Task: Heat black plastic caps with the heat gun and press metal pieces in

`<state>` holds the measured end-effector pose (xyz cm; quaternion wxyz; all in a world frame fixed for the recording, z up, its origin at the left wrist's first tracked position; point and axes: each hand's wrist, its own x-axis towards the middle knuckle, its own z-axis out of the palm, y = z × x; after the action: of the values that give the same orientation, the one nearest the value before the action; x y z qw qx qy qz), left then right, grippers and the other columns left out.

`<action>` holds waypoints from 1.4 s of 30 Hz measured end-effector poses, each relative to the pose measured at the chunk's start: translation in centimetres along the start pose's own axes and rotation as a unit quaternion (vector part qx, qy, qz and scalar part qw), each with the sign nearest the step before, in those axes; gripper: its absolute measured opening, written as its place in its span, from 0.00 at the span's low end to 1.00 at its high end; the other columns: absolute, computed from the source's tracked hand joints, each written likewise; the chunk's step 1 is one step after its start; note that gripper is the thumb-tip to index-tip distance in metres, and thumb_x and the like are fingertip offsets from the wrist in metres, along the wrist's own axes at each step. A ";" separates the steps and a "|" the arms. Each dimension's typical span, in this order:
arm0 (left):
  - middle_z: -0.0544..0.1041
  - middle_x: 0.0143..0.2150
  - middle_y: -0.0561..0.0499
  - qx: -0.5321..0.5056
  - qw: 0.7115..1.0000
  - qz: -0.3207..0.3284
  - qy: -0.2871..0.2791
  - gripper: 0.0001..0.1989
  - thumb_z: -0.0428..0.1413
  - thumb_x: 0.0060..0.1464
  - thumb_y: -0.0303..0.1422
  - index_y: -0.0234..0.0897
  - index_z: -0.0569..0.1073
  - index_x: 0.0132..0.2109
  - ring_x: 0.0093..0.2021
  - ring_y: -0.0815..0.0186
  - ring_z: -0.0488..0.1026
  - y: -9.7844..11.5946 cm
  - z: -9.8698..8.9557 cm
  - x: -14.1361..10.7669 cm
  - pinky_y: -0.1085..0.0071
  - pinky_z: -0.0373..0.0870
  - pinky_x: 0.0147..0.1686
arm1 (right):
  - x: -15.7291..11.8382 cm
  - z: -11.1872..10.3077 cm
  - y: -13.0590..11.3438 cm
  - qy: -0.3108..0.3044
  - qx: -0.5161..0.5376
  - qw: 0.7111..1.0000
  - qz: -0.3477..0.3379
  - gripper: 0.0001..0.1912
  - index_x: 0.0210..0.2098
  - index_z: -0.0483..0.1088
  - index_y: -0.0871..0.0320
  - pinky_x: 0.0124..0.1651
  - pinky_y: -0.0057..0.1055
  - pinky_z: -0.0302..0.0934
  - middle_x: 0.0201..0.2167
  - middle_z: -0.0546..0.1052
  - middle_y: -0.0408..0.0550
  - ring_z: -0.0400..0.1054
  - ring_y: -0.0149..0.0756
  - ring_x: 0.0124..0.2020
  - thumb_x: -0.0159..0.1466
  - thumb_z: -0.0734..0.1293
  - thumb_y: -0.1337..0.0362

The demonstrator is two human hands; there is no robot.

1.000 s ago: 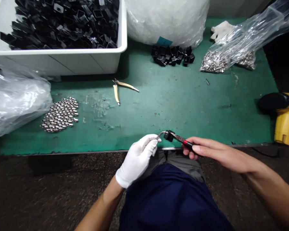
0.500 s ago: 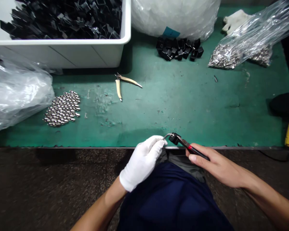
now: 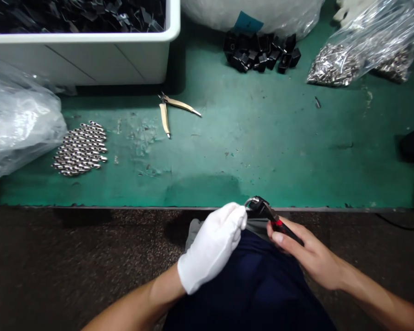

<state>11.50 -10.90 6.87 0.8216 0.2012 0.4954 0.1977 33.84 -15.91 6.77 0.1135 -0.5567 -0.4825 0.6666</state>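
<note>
My left hand, in a white glove, is closed around a thin bent metal rod. The rod's far end meets a small silver fitting at a black plastic part. My bare right hand grips pliers with black and red handles. Their jaws reach to the black part, though exactly how they clasp it is hard to see. Both hands are at the front edge of the green table, before my body.
Small metal fittings lie in rows at left, near cream-handled pliers. Behind are a white bin of black parts, a pile of black parts, a large plastic bag and bagged fittings. Another bag lies left.
The view has shifted, so the table things sit higher in the picture. My hands with the rod, black part and pliers have come slightly closer to my body. Both grips remain.
</note>
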 end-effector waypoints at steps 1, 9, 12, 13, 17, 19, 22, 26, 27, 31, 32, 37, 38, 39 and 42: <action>0.56 0.20 0.60 -0.001 1.000 0.004 0.003 0.15 0.56 0.61 0.42 0.39 0.64 0.30 0.18 0.75 0.47 -0.1 0.1 0.0 0.75 0.43 0.18 | 0.0 0.2 0.0 0.002 0.014 1.000 0.002 0.15 0.41 0.68 0.55 0.38 0.30 0.59 0.32 0.68 0.43 0.60 0.34 0.34 0.73 0.58 0.52; 0.54 0.20 0.59 -0.014 0.999 0.024 0.035 0.19 0.55 0.61 0.47 0.38 0.66 0.30 0.19 0.75 0.48 -0.9 0.3 0.2 0.75 0.45 0.19 | 0.4 1.2 -0.2 0.011 0.070 0.997 -0.007 0.16 0.41 0.68 0.55 0.37 0.29 0.61 0.34 0.68 0.45 0.61 0.35 0.35 0.73 0.58 0.51; 0.54 0.19 0.59 -0.015 0.999 0.030 0.039 0.19 0.55 0.62 0.47 0.38 0.65 0.30 0.19 0.75 0.48 -1.0 0.4 0.2 0.75 0.47 0.19 | 0.6 1.4 -0.1 0.014 0.076 0.997 -0.012 0.16 0.40 0.67 0.55 0.36 0.29 0.60 0.32 0.66 0.44 0.60 0.35 0.34 0.73 0.58 0.51; 0.53 0.19 0.59 -0.013 0.999 0.031 0.039 0.19 0.54 0.62 0.47 0.38 0.65 0.30 0.19 0.75 0.47 -1.0 0.5 0.2 0.75 0.47 0.19 | 0.6 1.4 0.0 0.014 0.079 0.997 -0.013 0.16 0.40 0.67 0.55 0.36 0.29 0.60 0.32 0.66 0.44 0.60 0.34 0.33 0.73 0.58 0.51; 0.53 0.19 0.60 -0.011 0.998 0.036 0.043 0.18 0.55 0.62 0.46 0.39 0.64 0.31 0.18 0.76 0.46 -1.1 0.6 0.2 0.76 0.45 0.18 | 0.6 1.6 0.0 0.011 0.089 0.996 -0.020 0.16 0.39 0.66 0.55 0.37 0.30 0.59 0.31 0.64 0.43 0.58 0.34 0.33 0.73 0.57 0.51; 0.54 0.20 0.60 -0.017 0.998 0.038 0.045 0.17 0.56 0.61 0.45 0.39 0.64 0.32 0.18 0.76 0.46 -1.2 0.6 0.2 0.76 0.45 0.17 | 0.7 1.7 0.0 0.013 0.092 0.995 -0.027 0.15 0.39 0.66 0.55 0.37 0.30 0.58 0.32 0.64 0.43 0.58 0.34 0.34 0.73 0.57 0.51; 0.54 0.20 0.60 -0.021 0.998 0.035 0.045 0.17 0.56 0.61 0.45 0.39 0.64 0.32 0.18 0.76 0.47 -1.3 0.7 0.2 0.76 0.45 0.17 | 0.8 1.9 0.0 0.020 0.094 0.995 -0.033 0.15 0.38 0.66 0.55 0.37 0.31 0.58 0.32 0.64 0.43 0.58 0.35 0.34 0.73 0.57 0.52; 0.53 0.20 0.61 -0.013 0.998 0.038 0.055 0.18 0.55 0.62 0.47 0.39 0.63 0.32 0.18 0.76 0.46 -1.5 0.6 0.3 0.75 0.45 0.17 | 1.0 2.1 0.0 0.022 0.102 0.994 -0.035 0.15 0.38 0.66 0.55 0.36 0.30 0.58 0.31 0.64 0.43 0.58 0.34 0.33 0.73 0.57 0.52; 0.53 0.20 0.61 -0.009 0.997 0.042 0.058 0.18 0.55 0.62 0.47 0.39 0.63 0.32 0.18 0.76 0.47 -1.6 0.6 0.3 0.75 0.45 0.17 | 1.0 2.1 0.0 0.022 0.105 0.994 -0.036 0.15 0.38 0.66 0.56 0.36 0.30 0.58 0.31 0.64 0.43 0.58 0.34 0.33 0.73 0.57 0.52; 0.54 0.20 0.61 0.005 0.997 0.046 0.064 0.18 0.55 0.61 0.47 0.39 0.64 0.33 0.18 0.76 0.48 -1.7 0.6 0.4 0.75 0.46 0.17 | 1.1 2.2 0.1 0.022 0.110 0.993 -0.042 0.15 0.39 0.66 0.56 0.36 0.30 0.57 0.32 0.64 0.43 0.57 0.34 0.34 0.73 0.57 0.53; 0.54 0.20 0.61 0.008 0.997 0.046 0.063 0.18 0.55 0.62 0.47 0.38 0.64 0.33 0.18 0.76 0.48 -1.7 0.6 0.4 0.75 0.46 0.18 | 1.1 2.2 0.2 0.023 0.111 0.993 -0.044 0.15 0.39 0.66 0.56 0.37 0.30 0.57 0.32 0.64 0.43 0.57 0.34 0.34 0.74 0.57 0.53; 0.54 0.21 0.61 0.035 0.996 0.056 0.057 0.17 0.51 0.64 0.46 0.38 0.63 0.34 0.19 0.76 0.48 -1.2 0.5 0.2 0.75 0.47 0.19 | 1.3 1.8 0.4 0.014 0.096 0.994 -0.043 0.15 0.39 0.65 0.55 0.38 0.29 0.56 0.31 0.64 0.41 0.57 0.32 0.33 0.74 0.57 0.53; 0.54 0.21 0.61 0.046 0.996 0.059 0.056 0.17 0.51 0.65 0.46 0.38 0.63 0.33 0.20 0.76 0.48 -1.1 0.4 0.2 0.75 0.47 0.20 | 1.3 1.5 0.3 0.012 0.084 0.996 -0.041 0.15 0.39 0.65 0.55 0.38 0.29 0.56 0.31 0.64 0.41 0.57 0.32 0.33 0.74 0.57 0.53; 0.54 0.22 0.60 0.058 0.995 0.061 0.055 0.17 0.50 0.65 0.46 0.38 0.63 0.33 0.20 0.75 0.48 -0.9 0.3 0.1 0.75 0.47 0.20 | 1.4 1.3 0.2 0.011 0.068 0.997 -0.038 0.15 0.40 0.65 0.55 0.37 0.29 0.55 0.31 0.64 0.41 0.57 0.32 0.33 0.75 0.56 0.53; 0.54 0.23 0.59 0.101 0.991 0.068 0.061 0.18 0.49 0.66 0.47 0.38 0.63 0.33 0.22 0.74 0.49 -0.5 -0.2 -0.2 0.75 0.48 0.21 | 1.5 0.5 -0.2 0.008 0.013 0.999 -0.036 0.14 0.40 0.66 0.55 0.39 0.30 0.55 0.32 0.66 0.40 0.58 0.32 0.34 0.75 0.57 0.53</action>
<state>11.33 -11.36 6.68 0.7502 0.3036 0.5472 0.2136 32.76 -15.04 5.91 0.1488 -0.5425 -0.4927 0.6639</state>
